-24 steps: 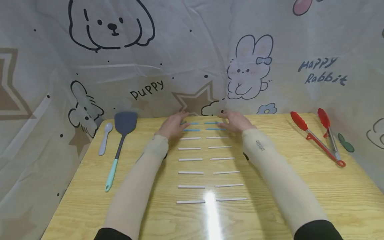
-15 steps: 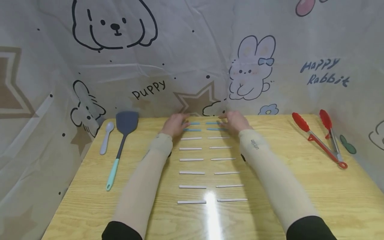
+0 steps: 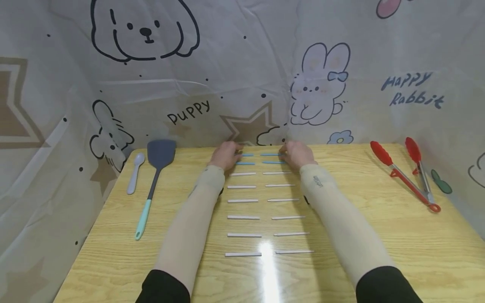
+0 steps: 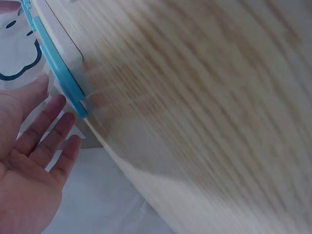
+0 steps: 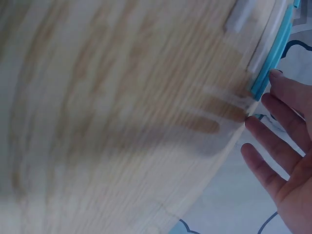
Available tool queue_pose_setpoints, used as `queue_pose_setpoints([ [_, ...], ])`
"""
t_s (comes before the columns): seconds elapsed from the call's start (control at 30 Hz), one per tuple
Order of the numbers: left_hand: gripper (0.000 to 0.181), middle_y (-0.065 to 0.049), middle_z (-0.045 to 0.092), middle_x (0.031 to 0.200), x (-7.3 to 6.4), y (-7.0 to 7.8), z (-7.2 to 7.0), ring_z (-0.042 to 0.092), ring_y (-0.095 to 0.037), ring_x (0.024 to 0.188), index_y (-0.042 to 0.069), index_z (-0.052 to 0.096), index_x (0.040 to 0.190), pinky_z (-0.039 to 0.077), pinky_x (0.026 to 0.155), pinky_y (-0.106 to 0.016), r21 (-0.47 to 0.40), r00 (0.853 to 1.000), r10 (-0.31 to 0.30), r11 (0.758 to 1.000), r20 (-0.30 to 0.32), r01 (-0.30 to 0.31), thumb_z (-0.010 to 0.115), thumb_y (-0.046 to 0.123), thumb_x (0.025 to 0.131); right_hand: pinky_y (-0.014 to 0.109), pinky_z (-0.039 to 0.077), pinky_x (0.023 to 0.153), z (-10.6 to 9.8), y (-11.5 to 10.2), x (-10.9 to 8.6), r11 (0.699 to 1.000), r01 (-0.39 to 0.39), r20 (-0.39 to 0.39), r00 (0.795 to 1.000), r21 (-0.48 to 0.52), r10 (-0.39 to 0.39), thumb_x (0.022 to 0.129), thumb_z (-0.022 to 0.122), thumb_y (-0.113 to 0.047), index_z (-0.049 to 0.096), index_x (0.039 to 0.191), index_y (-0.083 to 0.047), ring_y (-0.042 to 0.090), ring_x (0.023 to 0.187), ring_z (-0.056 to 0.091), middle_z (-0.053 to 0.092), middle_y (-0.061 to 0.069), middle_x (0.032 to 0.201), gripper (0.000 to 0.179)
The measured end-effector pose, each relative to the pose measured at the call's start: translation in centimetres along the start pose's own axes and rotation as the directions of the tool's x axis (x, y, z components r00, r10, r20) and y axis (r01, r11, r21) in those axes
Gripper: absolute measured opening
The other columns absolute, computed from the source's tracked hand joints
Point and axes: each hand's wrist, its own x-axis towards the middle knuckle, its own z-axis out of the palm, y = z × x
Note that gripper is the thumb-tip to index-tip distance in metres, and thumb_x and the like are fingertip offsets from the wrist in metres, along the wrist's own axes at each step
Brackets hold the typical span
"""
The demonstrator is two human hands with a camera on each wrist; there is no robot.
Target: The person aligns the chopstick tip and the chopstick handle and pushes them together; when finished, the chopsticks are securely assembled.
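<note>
At the far end of the wooden table, thin blue strips lie in two short columns, the left blue strips (image 3: 247, 163) and the right blue strips (image 3: 270, 162). My left hand (image 3: 224, 155) is at the outer ends of the left ones. In the left wrist view its loosely extended fingers (image 4: 56, 131) are beside a blue strip (image 4: 58, 66), holding nothing. Opposite, my right hand (image 3: 299, 154) is at the outer ends of the right ones. Its relaxed, spread fingers (image 5: 275, 139) lie beside a blue strip (image 5: 273, 53) in the right wrist view, thumb tip right at its edge.
Several white strips (image 3: 243, 217) continue the two columns toward me on the table (image 3: 94, 261). A small spoon (image 3: 133, 179) and a turner (image 3: 161, 155) lie at left, red-tipped tongs (image 3: 411, 185) at right. A printed cloth (image 3: 242, 63) hangs behind the table's far edge.
Both hands have moved inward, the left to the right and the right slightly to the left, closer to the blue strips. The strips look unmoved.
</note>
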Motion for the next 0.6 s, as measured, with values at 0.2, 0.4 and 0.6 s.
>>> queue_pose_setpoints([
  [0.2, 0.037, -0.005, 0.060, 0.134, 0.52, -0.18, 0.39, 0.055, -0.025, 0.121, 0.013, 0.064, 0.132, 0.044, 0.100, -0.040, 0.028, 1.000, -0.007, 1.000, 0.007, 0.007, 0.069, 0.017, 0.095, 0.048, 0.049, 0.091, 0.03, 0.23, 0.16, 0.999, 0.014, -0.044, 0.999, -0.041, -0.016, 0.090, 0.075, -0.020, 0.074, 0.114, -0.015, 0.032, 0.113, 0.059, 0.065, 0.010, 0.124, 0.024],
  [0.4, 0.027, -0.006, 0.065, 0.126, 0.99, 0.13, 0.68, 0.059, -0.025, 0.114, 0.010, 0.071, 0.120, 0.046, 0.097, -0.040, 0.078, 1.000, 0.010, 0.997, -0.008, -0.009, 0.070, 0.016, 0.094, 0.046, 0.052, 0.086, 0.11, 0.07, 0.48, 0.997, 0.045, -0.060, 0.997, -0.059, -0.049, 0.088, 0.076, -0.019, 0.076, 0.109, -0.014, 0.029, 0.105, 0.064, 0.068, 0.009, 0.117, 0.021],
  [0.6, 0.019, -0.004, 0.069, 0.117, 1.02, 0.61, 0.60, 0.063, -0.023, 0.105, 0.011, 0.076, 0.110, 0.050, 0.090, -0.038, 0.154, 0.999, 0.016, 0.988, -0.038, -0.010, 0.073, 0.016, 0.091, 0.044, 0.052, 0.084, 0.43, -0.19, 0.88, 0.997, 0.028, -0.067, 0.997, -0.073, -0.033, 0.087, 0.077, -0.019, 0.077, 0.104, -0.015, 0.028, 0.102, 0.063, 0.070, 0.007, 0.112, 0.017],
])
